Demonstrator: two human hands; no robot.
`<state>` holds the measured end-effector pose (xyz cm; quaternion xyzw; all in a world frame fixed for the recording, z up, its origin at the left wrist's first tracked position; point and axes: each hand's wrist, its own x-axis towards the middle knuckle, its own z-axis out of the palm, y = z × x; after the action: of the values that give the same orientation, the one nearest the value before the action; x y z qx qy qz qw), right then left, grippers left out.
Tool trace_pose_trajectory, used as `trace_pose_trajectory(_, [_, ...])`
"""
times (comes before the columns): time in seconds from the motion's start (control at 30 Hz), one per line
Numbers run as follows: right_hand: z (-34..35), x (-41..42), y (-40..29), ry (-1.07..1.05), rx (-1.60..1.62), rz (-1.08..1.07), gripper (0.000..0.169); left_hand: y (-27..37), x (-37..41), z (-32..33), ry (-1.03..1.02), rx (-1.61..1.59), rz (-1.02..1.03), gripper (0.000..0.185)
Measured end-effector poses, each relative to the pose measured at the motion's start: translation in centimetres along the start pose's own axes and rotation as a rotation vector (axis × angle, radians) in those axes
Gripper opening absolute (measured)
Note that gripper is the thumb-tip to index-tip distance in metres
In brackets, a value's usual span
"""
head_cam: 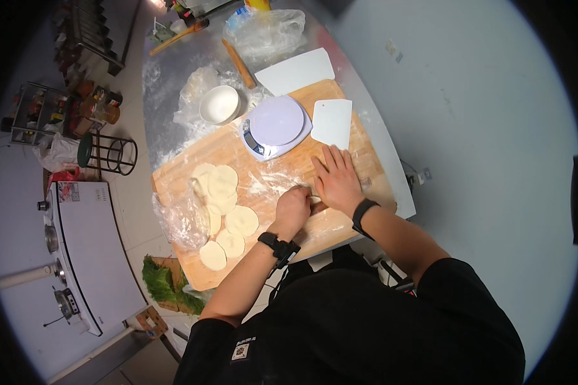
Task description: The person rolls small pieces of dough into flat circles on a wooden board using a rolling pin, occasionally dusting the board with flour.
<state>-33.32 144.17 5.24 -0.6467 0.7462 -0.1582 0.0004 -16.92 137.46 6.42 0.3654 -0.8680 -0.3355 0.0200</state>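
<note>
My left hand [294, 208] is curled low over the floured wooden board [289, 240], its fingers pinching the edge of a small piece of dough [314, 198]. Most of that dough is hidden by my hands. Just to the right, my right hand [338, 182] lies flat with its fingers spread, the palm over what looks like a short rolling pin [320, 208]. Its fingertips reach a white plastic dough scraper [332, 122]. On the board's left side, several flat dough rounds [241, 222] lie partly overlapping, some against a clear plastic bag [185, 221].
A digital kitchen scale [275, 122] stands behind my hands. Beyond it are a white bowl [220, 105], a larger white sheet [296, 72], a wooden rolling pin [239, 64] and plastic bags [269, 31]. A stool [108, 153] and a white chest freezer [98, 240] stand at left.
</note>
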Motion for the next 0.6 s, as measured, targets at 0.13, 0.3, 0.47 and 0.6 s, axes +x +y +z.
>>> trace_pose_trajectory(0.13, [-1.3, -6.4, -0.5, -0.054, 0.032, -0.044, 0.052, -1.2, -0.5, 0.9, 0.186, -0.132, 0.018, 0.015])
trace_pose_trajectory(0.3, [-1.6, -5.5, -0.7, -0.103, 0.016, -0.045, 0.051, -0.3, -1.4, -0.3, -0.008, -0.236, -0.112, 0.019])
trace_pose_trajectory(0.47, [0.4, 0.4, 0.3, -0.019, 0.003, -0.051, 0.052, 0.1, -0.3, -0.4, -0.031, -0.080, -0.018, 0.021])
trace_pose_trajectory(0.6, [-0.2, -0.8, -0.1, -0.030, 0.014, -0.041, 0.052, -0.5, 0.3, -0.3, -0.003, -0.038, 0.007, 0.019])
